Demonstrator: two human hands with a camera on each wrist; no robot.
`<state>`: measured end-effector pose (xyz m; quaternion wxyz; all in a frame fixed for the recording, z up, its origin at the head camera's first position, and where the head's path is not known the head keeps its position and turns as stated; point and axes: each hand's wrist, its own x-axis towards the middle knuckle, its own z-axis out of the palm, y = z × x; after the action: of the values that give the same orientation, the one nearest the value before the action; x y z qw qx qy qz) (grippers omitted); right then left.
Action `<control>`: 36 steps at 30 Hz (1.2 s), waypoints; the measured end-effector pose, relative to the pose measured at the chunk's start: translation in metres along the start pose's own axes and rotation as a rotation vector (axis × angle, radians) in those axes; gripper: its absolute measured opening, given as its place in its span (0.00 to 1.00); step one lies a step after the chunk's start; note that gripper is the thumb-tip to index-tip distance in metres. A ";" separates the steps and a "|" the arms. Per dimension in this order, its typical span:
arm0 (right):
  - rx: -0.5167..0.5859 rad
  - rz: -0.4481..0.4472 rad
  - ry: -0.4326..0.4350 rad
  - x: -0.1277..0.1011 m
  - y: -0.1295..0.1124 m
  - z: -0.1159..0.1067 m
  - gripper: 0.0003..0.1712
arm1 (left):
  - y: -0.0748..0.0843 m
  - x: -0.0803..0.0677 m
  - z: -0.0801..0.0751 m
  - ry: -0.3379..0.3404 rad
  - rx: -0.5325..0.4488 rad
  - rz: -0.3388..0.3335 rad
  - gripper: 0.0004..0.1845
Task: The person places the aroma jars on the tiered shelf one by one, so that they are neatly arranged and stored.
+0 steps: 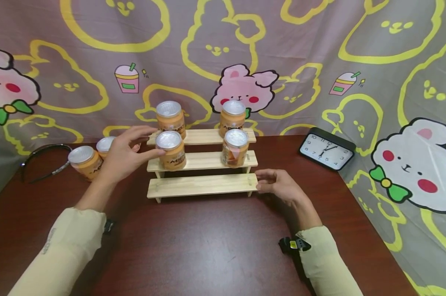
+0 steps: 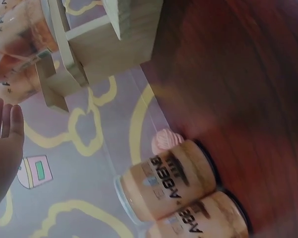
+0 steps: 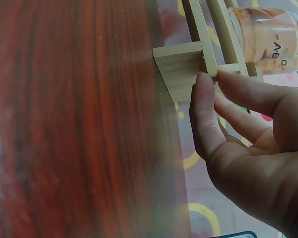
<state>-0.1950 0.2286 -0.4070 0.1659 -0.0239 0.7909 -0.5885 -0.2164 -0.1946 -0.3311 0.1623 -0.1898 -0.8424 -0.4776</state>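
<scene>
Left hand (image 1: 124,154) with fingers spread, thumb tip touching the silver-lidded orange jar (image 1: 170,150) on the middle step of the wooden three-step rack (image 1: 200,185); right hand (image 1: 278,185) relaxed, fingertips (image 3: 204,82) against the bottom step's right end on the bench (image 1: 208,242).

A dark reddish-brown wooden table (image 1: 208,246) fills the foreground, its glossy top catching a soft, even light. Behind the table and wrapping round its right side hangs a mauve-grey cloth backdrop (image 1: 300,37) printed with yellow bunny outlines, pink and white cartoon rabbits with green bows, and small pink drink cups. A black-framed white clock (image 1: 327,153) leans at the table's back right corner against the backdrop, and a dark headband (image 1: 41,162) lies at the table's back left.
</scene>
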 end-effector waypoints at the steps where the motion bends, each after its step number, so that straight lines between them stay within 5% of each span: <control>1: 0.001 0.001 0.000 0.000 0.000 0.000 0.30 | -0.001 -0.001 -0.002 0.002 0.008 -0.018 0.30; 15: 0.000 -0.007 0.002 0.001 0.004 0.001 0.29 | -0.016 -0.021 -0.031 0.092 0.104 -0.127 0.30; 36: 0.013 -0.053 -0.005 0.003 0.004 0.002 0.29 | -0.043 -0.045 -0.064 0.232 0.160 -0.175 0.26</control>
<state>-0.1964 0.2278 -0.4122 0.1525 -0.0452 0.7858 -0.5977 -0.1916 -0.2772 -0.3518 0.2308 -0.0456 -0.8667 -0.4398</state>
